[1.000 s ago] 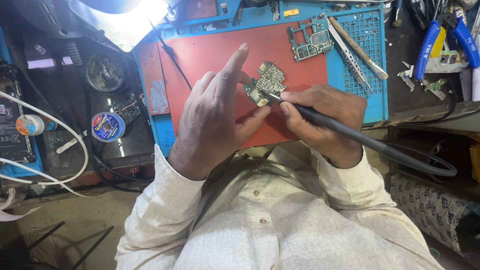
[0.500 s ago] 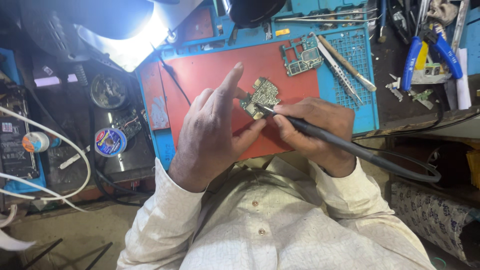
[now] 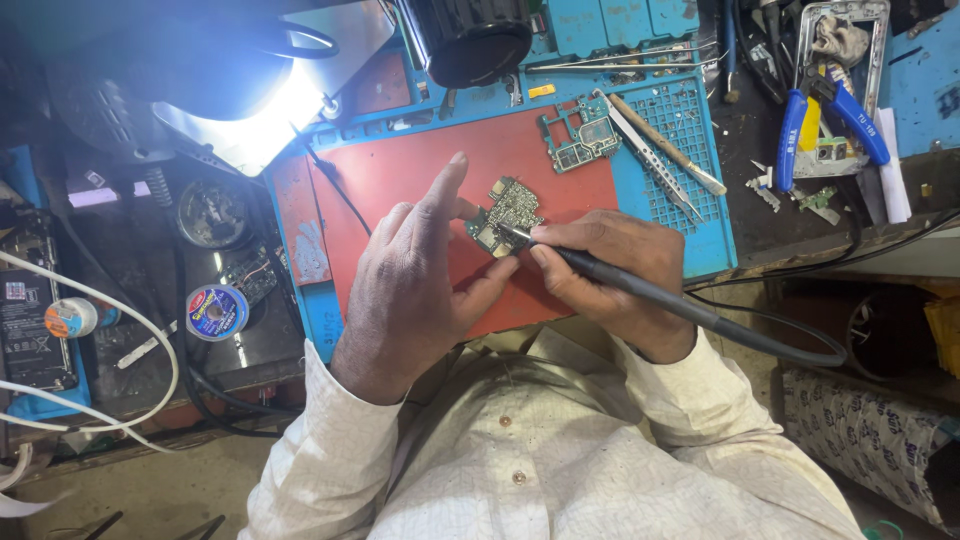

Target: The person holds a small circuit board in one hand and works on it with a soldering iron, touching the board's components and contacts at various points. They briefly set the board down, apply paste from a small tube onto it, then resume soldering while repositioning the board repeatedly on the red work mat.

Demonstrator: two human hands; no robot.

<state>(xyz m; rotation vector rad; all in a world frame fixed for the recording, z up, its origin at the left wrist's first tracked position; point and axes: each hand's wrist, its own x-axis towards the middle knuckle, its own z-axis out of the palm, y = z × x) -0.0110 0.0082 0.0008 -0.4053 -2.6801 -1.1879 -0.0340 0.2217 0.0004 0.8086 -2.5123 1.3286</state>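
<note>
The left hand (image 3: 415, 285) pins a small green, irregularly shaped circuit board (image 3: 507, 213) against the red silicone work mat (image 3: 400, 170). Its thumb and middle fingers close on the board's near-left edge while the index finger (image 3: 445, 190) stands extended and free above it. The right hand (image 3: 615, 270) is clenched, pen-fashion, round a slim black soldering iron (image 3: 640, 290). The iron's metal tip touches the board's near-right edge.

Key relation: the board lies directly ahead of both hands, between their fingertips, slightly nearer the left hand, which bears on it. The iron's long axis runs diagonally from the tip at the board, back and rightward across the right wrist. Its black cable (image 3: 800, 350) loops off past the tabletop edge.

Surroundings: a second, larger green circuit board (image 3: 580, 135) lies farther back on the mat, well apart from the hands. Metal tweezers (image 3: 650, 155) and a thin wood-handled tool (image 3: 665, 145) rest on the blue gridded tray section (image 3: 700, 120). Blue-handled pliers (image 3: 825, 110) lie at the far right. A bright lamp (image 3: 250, 110) glares at the upper left.
</note>
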